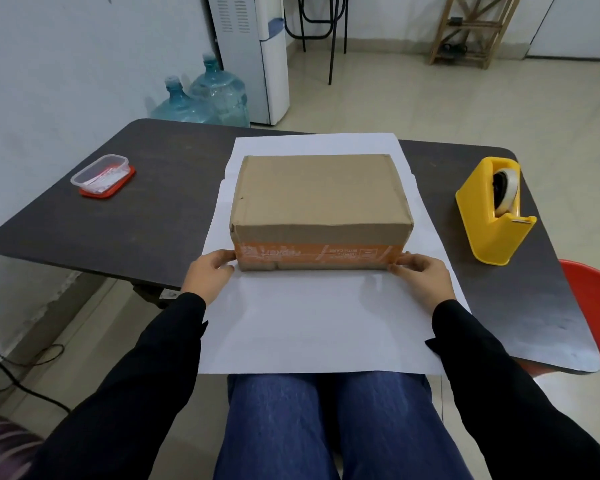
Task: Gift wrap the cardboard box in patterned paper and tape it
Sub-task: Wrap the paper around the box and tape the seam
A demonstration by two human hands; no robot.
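**Dark table in a tiled room: box seated on paper, both hands at its near corners**

A dark brown table with rounded corners (153, 209) stands on a pale tiled floor beside a white wall. On it lies a white sheet of paper (319, 323), plain face up. A brown cardboard box (321, 192) with an orange printed tape band on its near face sits closed on the far half of the sheet. The box hides the middle of the sheet. Paper shows on all four sides of the box, most of it on the near side, where the sheet overhangs the table edge above a lap in blue jeans (326, 427).

The left hand (208, 271) grips the box's near left bottom corner, with curled fingers against the cardboard. The right hand (423, 277) holds the near right bottom corner in the same manner. Both hands rest on the paper, and black sleeves (482, 375) cover parts of its side edges.

Right of the box, off the paper, stands a yellow plastic tape dispenser (492, 220) loaded with a roll. Well left of the box sits a clear plastic container on a red lid (101, 176), its contents unclear. A red chair (596, 299) shows past the table edge on the box's right.

Beyond the box, on the floor, are two blue water bottles (219, 91), a white water dispenser (257, 53) and a wooden shelf (471, 29).
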